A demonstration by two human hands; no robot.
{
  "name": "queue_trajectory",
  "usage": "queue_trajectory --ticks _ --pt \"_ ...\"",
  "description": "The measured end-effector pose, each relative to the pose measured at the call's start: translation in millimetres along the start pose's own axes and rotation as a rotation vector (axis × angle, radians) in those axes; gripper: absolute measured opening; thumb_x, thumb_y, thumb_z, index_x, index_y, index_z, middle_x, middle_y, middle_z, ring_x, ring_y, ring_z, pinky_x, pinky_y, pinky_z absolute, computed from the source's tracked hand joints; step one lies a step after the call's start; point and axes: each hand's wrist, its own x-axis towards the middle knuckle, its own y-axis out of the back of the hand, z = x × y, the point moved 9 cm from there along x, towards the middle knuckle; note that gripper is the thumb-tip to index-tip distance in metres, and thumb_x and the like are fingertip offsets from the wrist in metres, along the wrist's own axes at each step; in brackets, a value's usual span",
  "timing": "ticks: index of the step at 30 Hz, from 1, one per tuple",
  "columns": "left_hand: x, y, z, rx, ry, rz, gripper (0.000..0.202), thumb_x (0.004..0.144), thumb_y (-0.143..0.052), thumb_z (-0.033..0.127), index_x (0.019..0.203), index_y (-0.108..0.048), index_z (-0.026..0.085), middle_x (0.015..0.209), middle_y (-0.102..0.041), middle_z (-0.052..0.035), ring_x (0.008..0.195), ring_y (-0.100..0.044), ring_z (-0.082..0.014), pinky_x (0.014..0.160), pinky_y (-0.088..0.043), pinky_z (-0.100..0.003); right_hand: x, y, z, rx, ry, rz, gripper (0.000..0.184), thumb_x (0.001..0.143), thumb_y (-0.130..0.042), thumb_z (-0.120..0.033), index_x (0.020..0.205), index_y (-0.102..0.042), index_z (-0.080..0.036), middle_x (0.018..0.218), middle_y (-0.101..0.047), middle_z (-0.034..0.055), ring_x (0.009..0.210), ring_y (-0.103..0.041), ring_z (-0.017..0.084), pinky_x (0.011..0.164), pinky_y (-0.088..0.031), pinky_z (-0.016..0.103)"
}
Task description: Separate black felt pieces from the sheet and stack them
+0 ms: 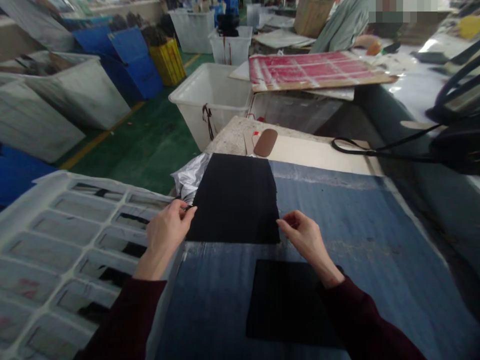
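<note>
Black panel (pixel 236 200) lies, as it appears, flat on the blue-grey table (pixel 337 205), near its left edge. Its sides look nearly equal; the long axis, so far as I can judge, runs away from the person, and the far edge faces toward the white bin (pixel 225 115).

The left hand (pixel 168 227) seems to pinch the left edge between thumb and finger. The right hand (pixel 303 232) has its fingertips at the right edge — whether this grip closes on the material, I cannot tell. The step in hand seems to be holding or straightening the panel by its two sides; a next move would call for equal tension in both hands.

Nearer to the person, a second black panel (pixel 281 300) lies partly behind the right sleeve (pixel 360 315). Silver wrapping (pixel 189 175) is just beside the first panel — a brown rounded piece (pixel 266 143) lies beyond it.
</note>
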Motion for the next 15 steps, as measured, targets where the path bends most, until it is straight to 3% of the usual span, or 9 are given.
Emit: queue_trajectory --ticks 3,5,8,12,15 --pt "-26.2 10.0 12.4 -0.115 -0.071 0.015 0.023 0.09 -0.053 0.045 0.096 -0.059 0.024 0.084 -0.07 0.0005 0.073 -0.066 -0.0195 0.062 -0.039 -0.026 -59.9 -9.1 -13.6 -0.1 0.109 -0.111 0.018 0.085 -0.058 -0.038 0.079 -0.058 -0.021 0.065 -0.06 -0.0012 0.057 -0.057 0.015 0.054 -0.041 0.026" --pt "-46.6 7.2 25.2 -0.224 -0.109 -0.028 0.021 0.09 -0.054 0.043 0.096 -0.059 0.023 0.084 -0.07 0.0009 0.073 -0.065 -0.0176 0.063 -0.041 -0.025 -102.3 -31.4 -15.2 -0.219 0.175 -0.196 0.012 0.086 -0.059 -0.032 0.079 -0.056 -0.022 0.07 -0.06 -0.0006 0.059 -0.057 0.016 0.055 -0.042 0.027" --pt "-78.8 -3.4 48.7 -0.363 -0.143 -0.141 0.017 0.092 -0.053 0.038 0.095 -0.059 0.022 0.086 -0.069 0.0001 0.074 -0.064 -0.0164 0.065 -0.043 -0.024 -144.8 -63.0 -10.0 -0.46 0.266 -0.178 0.005 0.084 -0.058 -0.024 0.084 -0.053 -0.022 0.083 -0.06 0.0036 0.069 -0.06 0.02 0.058 -0.045 0.029" --pt "-123.7 -10.6 77.5 -0.452 -0.168 -0.27 0.011 0.092 -0.053 0.03 0.093 -0.06 0.022 0.089 -0.069 -0.0005 0.078 -0.065 -0.0162 0.069 -0.045 -0.025 -162.5 -79.7 -3.0 -0.625 0.386 -0.062 0.009 0.086 -0.048 -0.018 0.08 -0.05 -0.023 0.079 -0.059 0.0052 0.074 -0.062 0.024 0.055 -0.047 0.031" --pt "-152.4 -15.9 91.7 -0.477 -0.188 -0.334 0.009 0.088 -0.059 0.029 0.094 -0.061 0.023 0.091 -0.069 0.0011 0.079 -0.066 -0.0166 0.07 -0.048 -0.025 -160.2 -81.4 6.6 -0.534 0.503 -0.023 0.014 0.086 -0.045 -0.022 0.073 -0.048 -0.026 0.067 -0.055 0.0027 0.062 -0.062 0.023 0.047 -0.044 0.031"
